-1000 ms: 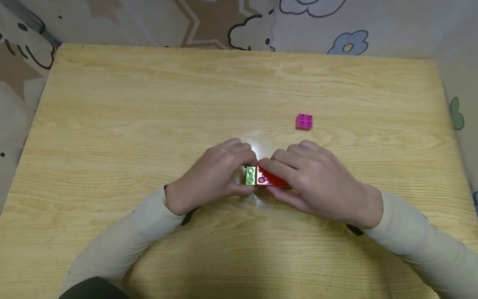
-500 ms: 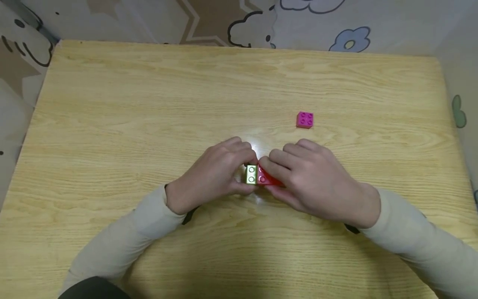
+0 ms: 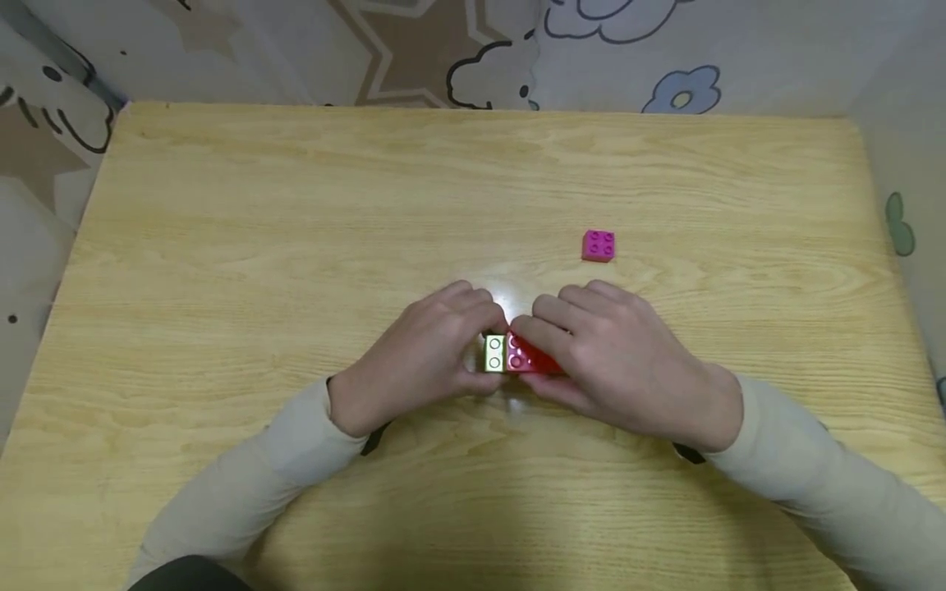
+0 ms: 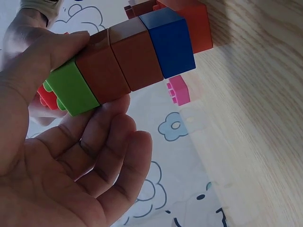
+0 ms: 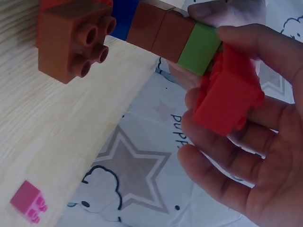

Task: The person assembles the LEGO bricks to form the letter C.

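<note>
My left hand (image 3: 421,353) pinches an upright column of toy building bricks near its top, thumb along one side. In the left wrist view a green brick (image 4: 73,87) tops the column. Below it come two brown bricks (image 4: 137,54), a blue brick (image 4: 170,42) and an orange-red brick (image 4: 201,26) by the table. My right hand (image 3: 628,361) holds a red brick (image 5: 225,94) between thumb and fingers. It sits over part of the green brick's studded top, leaving two green studs (image 3: 494,353) showing in the head view. The right fingers partly cover the red brick.
A pink four-stud brick (image 3: 599,245) lies on the wooden table (image 3: 332,205) beyond the right hand. Low beside the column, a brown brick (image 5: 71,42) juts out with its studs facing sideways. A patterned wall covering (image 3: 296,57) stands behind the table's far edge.
The right wrist has shifted slightly left, toward the column. The head view has tilted a little. Both hands keep their hold and the pink brick stays put.
</note>
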The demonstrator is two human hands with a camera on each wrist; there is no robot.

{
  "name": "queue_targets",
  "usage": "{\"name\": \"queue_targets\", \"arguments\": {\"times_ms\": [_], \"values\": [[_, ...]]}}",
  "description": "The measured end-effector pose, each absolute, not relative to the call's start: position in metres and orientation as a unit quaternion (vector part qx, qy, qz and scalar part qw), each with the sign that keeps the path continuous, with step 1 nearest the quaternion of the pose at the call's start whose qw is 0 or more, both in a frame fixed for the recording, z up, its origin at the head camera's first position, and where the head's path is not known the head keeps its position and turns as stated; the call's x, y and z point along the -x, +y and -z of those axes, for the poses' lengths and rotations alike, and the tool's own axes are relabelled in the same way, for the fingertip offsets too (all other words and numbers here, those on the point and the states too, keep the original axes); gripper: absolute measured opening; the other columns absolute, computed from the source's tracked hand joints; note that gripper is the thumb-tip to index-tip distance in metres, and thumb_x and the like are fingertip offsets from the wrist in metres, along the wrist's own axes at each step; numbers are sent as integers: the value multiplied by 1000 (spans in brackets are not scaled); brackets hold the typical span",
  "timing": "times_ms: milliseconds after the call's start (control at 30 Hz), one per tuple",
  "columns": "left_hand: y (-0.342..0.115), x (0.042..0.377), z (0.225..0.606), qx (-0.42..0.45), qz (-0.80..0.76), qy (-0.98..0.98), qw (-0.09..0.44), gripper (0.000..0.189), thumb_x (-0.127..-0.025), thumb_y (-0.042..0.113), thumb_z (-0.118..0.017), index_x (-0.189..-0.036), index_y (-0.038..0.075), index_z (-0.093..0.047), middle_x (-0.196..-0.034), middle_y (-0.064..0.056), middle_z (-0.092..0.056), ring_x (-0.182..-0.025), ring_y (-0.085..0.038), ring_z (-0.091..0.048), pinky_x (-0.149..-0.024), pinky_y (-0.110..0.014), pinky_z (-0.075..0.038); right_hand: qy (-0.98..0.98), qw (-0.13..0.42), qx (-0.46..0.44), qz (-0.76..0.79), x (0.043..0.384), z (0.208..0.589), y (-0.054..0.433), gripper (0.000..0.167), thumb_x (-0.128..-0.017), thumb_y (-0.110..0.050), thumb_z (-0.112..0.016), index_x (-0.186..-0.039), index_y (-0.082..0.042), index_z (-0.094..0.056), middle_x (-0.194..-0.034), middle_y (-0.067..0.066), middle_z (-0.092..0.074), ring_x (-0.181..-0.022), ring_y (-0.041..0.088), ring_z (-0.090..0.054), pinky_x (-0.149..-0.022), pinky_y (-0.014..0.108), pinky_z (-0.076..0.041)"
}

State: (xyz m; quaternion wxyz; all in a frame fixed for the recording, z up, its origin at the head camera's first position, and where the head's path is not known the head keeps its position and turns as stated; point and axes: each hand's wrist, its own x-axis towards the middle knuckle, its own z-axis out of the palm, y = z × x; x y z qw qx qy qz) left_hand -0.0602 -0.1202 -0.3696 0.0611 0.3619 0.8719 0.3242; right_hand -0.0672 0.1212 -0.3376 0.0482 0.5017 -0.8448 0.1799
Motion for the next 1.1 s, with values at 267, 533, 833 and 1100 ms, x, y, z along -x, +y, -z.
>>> {"name": "queue_targets", "arguments": {"times_ms": [267,533,833,1100], "values": [[-119,59,372,-366,-323,871,51,38,-78,17,-100,-103,4,-73,-99,-1,-71,-94,-20,-61,-81,-34,-54,-840,21,-485,-244,75,348,133,43,-92,-44,-86,-112,-7,-81,-91,0,-67,-75,16,-59,-64,37,-52],[-118,59,373,-366,-319,873,49,36,-78,16,-98,-101,5,-73,-98,-1,-70,-92,-20,-58,-80,-34,-53,-845,34,-426,-321,86,353,152,63,-112,-63,-49,-111,-10,-83,-94,-6,-75,-78,8,-64,-65,34,-53],[-116,59,373,-365,-320,873,46,37,-79,18,-99,-102,4,-74,-100,-2,-72,-94,-20,-61,-82,-33,-55,-917,25,-300,-263,134,375,181,22,-101,-20,-80,-117,-5,-80,-101,6,-78,-89,26,-72,-68,44,-54],[-116,58,373,-360,-324,874,47,37,-78,18,-100,-101,4,-74,-100,-2,-73,-94,-20,-61,-80,-33,-55,-948,-77,-246,-185,160,397,190,58,-98,-34,-83,-141,0,-67,-125,20,-70,-112,41,-67,-93,61,-55]]}}
